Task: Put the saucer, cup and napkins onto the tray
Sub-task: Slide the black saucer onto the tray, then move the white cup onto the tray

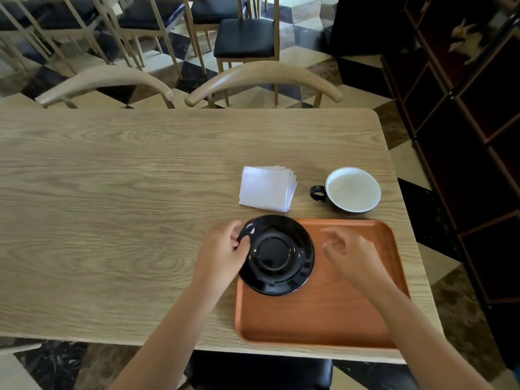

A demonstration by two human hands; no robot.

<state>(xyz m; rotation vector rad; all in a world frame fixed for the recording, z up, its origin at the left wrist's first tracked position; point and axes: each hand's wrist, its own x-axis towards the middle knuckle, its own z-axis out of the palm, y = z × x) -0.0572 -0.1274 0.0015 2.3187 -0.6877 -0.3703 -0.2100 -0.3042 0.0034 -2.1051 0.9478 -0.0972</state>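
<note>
A black saucer (277,254) lies over the far left corner of the orange-brown tray (318,313), its left rim pinched by my left hand (225,249). My right hand (347,250) hovers over the tray just right of the saucer, fingers loosely curled and holding nothing. A stack of white folded napkins (267,188) rests on the wooden table beyond the saucer. To their right stands a cup (350,191), black outside and white inside, its handle pointing left, just past the tray's far edge.
The wooden table (112,206) stretches to the left. Its right edge runs close to the tray and cup. Two wooden chair backs (264,77) stand at the far edge. Dark shelving (464,136) rises on the right.
</note>
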